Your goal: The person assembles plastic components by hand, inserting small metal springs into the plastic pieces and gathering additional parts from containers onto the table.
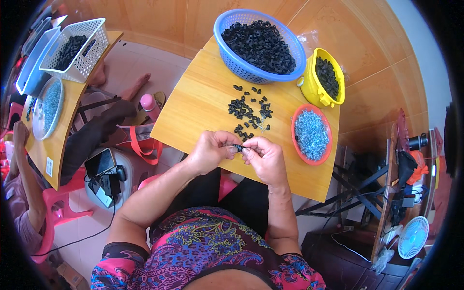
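- Left hand [211,153] and right hand [267,159] pinch a small black piece [237,148] above the surface [193,96], seemingly mid-work.
- Beyond, loose black pieces [240,108] lie scattered; finished or waiting, I cannot tell.
- Farthest, a blue basket [245,73] heaped full suggests plenty left.

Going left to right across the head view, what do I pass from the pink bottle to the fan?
Pink bottle, left hand, small black piece, right hand, red-orange tray of shiny bluish pieces, round fan.
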`<state>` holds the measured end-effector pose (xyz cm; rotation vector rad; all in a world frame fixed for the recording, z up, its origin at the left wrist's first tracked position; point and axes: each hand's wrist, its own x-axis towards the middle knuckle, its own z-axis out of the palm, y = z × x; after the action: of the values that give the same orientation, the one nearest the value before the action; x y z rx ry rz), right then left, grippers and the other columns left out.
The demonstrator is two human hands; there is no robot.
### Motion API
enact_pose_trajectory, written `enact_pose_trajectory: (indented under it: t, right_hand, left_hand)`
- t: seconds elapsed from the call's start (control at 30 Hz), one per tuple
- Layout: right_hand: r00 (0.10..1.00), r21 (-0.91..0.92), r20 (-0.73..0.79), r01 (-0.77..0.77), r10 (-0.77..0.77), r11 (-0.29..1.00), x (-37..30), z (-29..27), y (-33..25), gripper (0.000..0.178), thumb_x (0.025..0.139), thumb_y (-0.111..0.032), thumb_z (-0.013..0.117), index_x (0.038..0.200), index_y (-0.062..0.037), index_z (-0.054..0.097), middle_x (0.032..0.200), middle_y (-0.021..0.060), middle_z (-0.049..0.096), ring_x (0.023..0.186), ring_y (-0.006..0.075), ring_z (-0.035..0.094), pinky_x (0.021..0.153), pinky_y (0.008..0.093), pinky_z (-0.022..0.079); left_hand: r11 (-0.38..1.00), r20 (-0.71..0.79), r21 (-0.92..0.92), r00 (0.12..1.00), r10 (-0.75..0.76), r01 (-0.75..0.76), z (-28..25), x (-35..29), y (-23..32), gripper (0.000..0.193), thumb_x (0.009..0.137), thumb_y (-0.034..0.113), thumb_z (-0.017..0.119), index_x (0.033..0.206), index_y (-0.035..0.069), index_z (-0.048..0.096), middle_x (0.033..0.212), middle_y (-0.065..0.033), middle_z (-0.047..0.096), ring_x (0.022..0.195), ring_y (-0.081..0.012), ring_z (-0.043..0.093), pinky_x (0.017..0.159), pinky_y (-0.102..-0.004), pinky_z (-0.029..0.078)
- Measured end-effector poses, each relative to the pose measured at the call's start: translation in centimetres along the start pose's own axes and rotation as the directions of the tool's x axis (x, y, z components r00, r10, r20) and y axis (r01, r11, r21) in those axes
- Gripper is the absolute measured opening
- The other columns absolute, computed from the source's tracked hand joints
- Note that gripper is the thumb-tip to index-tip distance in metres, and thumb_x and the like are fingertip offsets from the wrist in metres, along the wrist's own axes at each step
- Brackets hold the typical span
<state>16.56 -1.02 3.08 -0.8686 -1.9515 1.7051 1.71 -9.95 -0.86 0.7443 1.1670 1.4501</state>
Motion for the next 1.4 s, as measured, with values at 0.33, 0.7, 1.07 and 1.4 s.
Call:
enact_pose_trajectory:
  t: [0.33,0.7,1.07,1.4]
  right_hand:
    - [0.996,-0.122,0.031,0.084,-0.081,0.989,0.1,0.0,0.0,0.008,0.084,0.007,0.059,0.090,0.0023,0.061,0.074,0.0056,0.064,0.063,0.0084,0.060,0.057,0.0211,0.050]
    - [0.986,0.224,0.167,-0.058,0.020,0.973,0.8,-2.0,0.4,0.016,0.083,0.000,0.065,0.097,0.0043,0.063,0.078,0.0089,0.065,0.067,0.0132,0.062,0.062,0.0246,0.052]
    - [0.939,0.289,0.332,-0.194,0.092,0.937,0.8,-2.1,1.2,0.015,0.081,-0.003,0.068,0.092,0.0024,0.059,0.079,0.0072,0.064,0.069,0.0138,0.063,0.065,0.0253,0.053]
    - [0.959,0.176,0.252,-0.178,0.130,0.968,0.7,-3.0,0.5,0.012,0.085,0.000,0.061,0.096,0.0040,0.060,0.082,0.0090,0.065,0.070,0.0139,0.064,0.066,0.0256,0.053]
  left_hand:
    - [0.962,-0.084,0.268,0.994,0.076,-0.051,0.7,-0.7,0.6,0.009,0.085,0.000,0.060,0.093,-0.002,0.065,0.076,-0.0021,0.062,0.065,-0.0072,0.053,0.059,-0.0219,0.045]
    - [0.997,0.012,0.073,1.000,0.017,-0.018,0.2,-0.2,1.2,0.011,0.086,0.002,0.062,0.096,-0.003,0.063,0.077,-0.0025,0.063,0.064,-0.0065,0.054,0.058,-0.0212,0.046]
    - [0.981,0.034,0.175,0.996,0.082,-0.087,1.4,-1.7,1.2,0.010,0.086,0.001,0.062,0.094,-0.003,0.065,0.080,-0.0058,0.065,0.066,-0.0087,0.057,0.061,-0.0230,0.048]
    - [0.925,0.071,0.355,0.991,0.116,-0.134,1.1,-0.7,0.4,0.023,0.085,0.002,0.063,0.108,-0.003,0.062,0.086,-0.0064,0.065,0.070,-0.0097,0.057,0.065,-0.0245,0.048]
